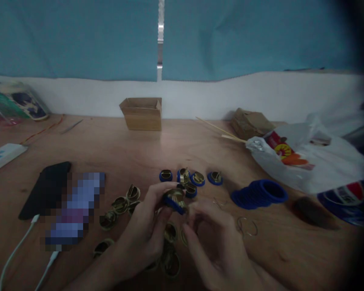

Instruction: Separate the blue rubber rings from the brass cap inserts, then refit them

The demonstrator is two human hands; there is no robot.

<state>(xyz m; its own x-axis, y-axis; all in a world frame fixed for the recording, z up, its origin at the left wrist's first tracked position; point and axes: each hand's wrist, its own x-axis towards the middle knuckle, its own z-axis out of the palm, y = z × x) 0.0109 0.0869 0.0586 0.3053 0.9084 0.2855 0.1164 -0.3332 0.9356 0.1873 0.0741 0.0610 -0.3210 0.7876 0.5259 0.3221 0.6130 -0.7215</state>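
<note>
My left hand (pixel 153 226) grips a round brass-coloured metal piece with a blue ring (pixel 175 199) around it, fingers and thumb on its rim. Close against its right side, my right hand (pixel 216 238) has thumb and fingertips pinched together; whatever is between them is hidden. Beyond the hands sit several similar brass pieces with blue rings (pixel 197 178). Plain brass pieces without blue (pixel 120 205) lie left of my left hand, and more brass pieces (pixel 171 260) lie below and between the hands. A stack of blue rings (pixel 259 194) rests on its side to the right.
Thin wire rings (pixel 247 226) lie right of my right hand. A black phone-like slab (pixel 47 188) and a blurred-out phone (pixel 75 210), both with white cables, are at left. An open cardboard box (pixel 144 117) stands behind. At right are a plastic bag (pixel 330 161) and a Pepsi can (pixel 347 200).
</note>
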